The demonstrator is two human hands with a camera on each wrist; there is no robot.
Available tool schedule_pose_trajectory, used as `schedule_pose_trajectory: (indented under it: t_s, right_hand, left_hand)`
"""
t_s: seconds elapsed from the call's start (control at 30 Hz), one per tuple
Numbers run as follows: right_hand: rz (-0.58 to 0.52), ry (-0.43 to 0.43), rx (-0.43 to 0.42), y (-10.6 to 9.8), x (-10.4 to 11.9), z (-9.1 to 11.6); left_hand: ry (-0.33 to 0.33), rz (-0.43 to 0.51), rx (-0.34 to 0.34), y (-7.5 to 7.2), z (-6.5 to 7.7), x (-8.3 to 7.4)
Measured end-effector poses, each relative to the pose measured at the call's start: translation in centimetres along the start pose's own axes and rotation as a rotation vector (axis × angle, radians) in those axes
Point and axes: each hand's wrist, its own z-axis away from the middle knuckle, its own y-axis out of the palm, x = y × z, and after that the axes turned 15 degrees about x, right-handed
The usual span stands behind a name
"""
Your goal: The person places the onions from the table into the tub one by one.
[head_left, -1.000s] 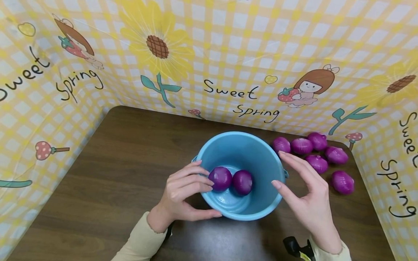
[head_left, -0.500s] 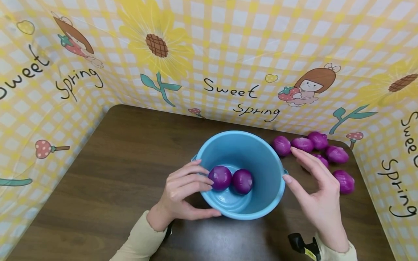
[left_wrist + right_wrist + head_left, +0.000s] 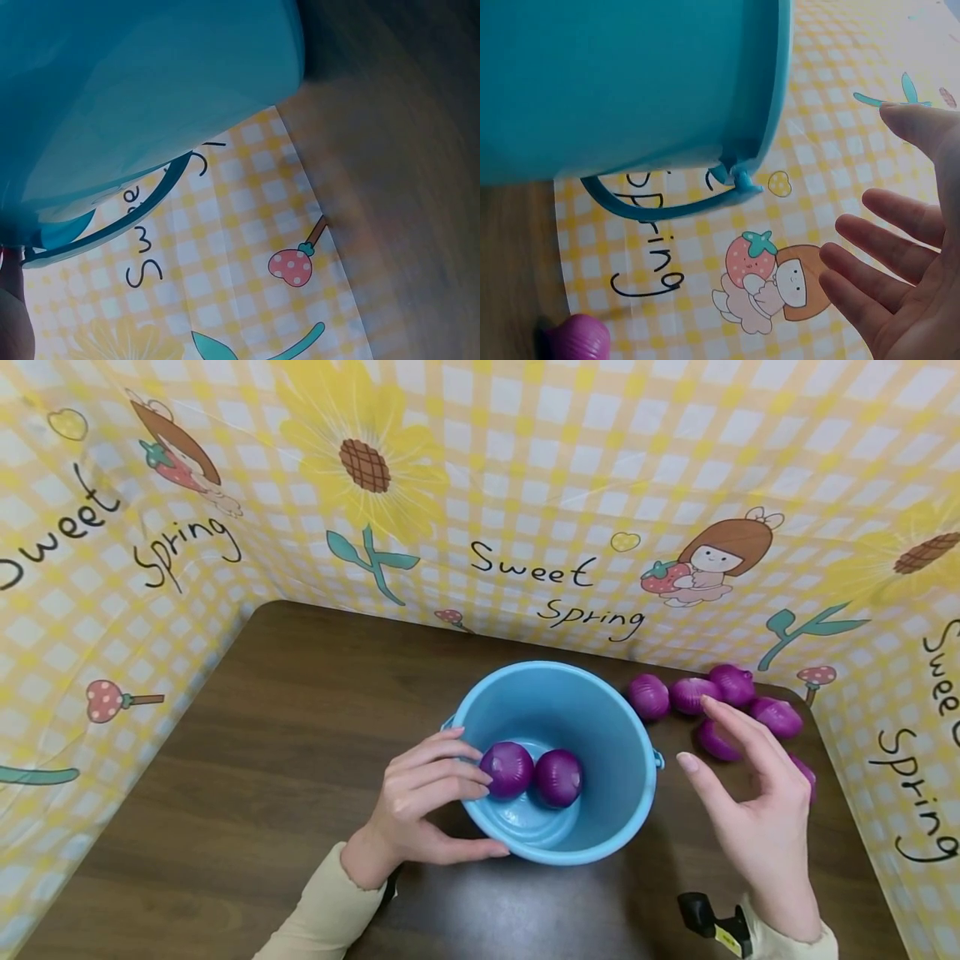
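Observation:
A light blue plastic bucket [image 3: 558, 858] stands on the dark table, holding two purple onions, the left onion [image 3: 507, 769] and the right onion [image 3: 558, 777]. My left hand [image 3: 423, 806] grips the bucket's left rim, fingers reaching over the edge and thumb along the front. Only a sliver of that hand shows in the left wrist view, close to where the bucket's handle [image 3: 120, 225] joins. To the right of the bucket, apart from it, my right hand [image 3: 768, 827] is held above the table with fingers spread and nothing in them.
Several purple onions lie at the table's back right, including a near one [image 3: 648, 697] beside the bucket; my right hand partly covers others. A yellow checked cloth [image 3: 525, 485] rises around the table's [image 3: 300, 710] back and sides.
My right hand has moved right, from over the bucket's right rim to above the table near the loose onions. The left hand and bucket have stayed put.

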Motion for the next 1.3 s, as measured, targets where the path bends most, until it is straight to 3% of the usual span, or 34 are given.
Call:
schedule_pose_trajectory:
  t_s: [0.33, 0.7, 0.93, 1.3]
  right_hand:
    - [0.051, 0.064, -0.051, -0.5, -0.5, 0.2]
    - [0.029, 0.128, -0.092, -0.9, -1.2, 0.5]
    - [0.056, 0.198, -0.094, -1.8, -4.4, 1.5]
    - [0.091, 0.299, -0.131, -2.0, -5.2, 1.7]
  left_hand:
    - [0.007, -0.009, -0.011, 0.1, 0.0, 0.1]
    - [0.008, -0.011, -0.015, 0.0, -0.1, 0.1]
    - [0.009, -0.011, -0.015, 0.0, -0.2, 0.1]
    - [0.005, -0.004, -0.014, 0.0, -0.1, 0.0]
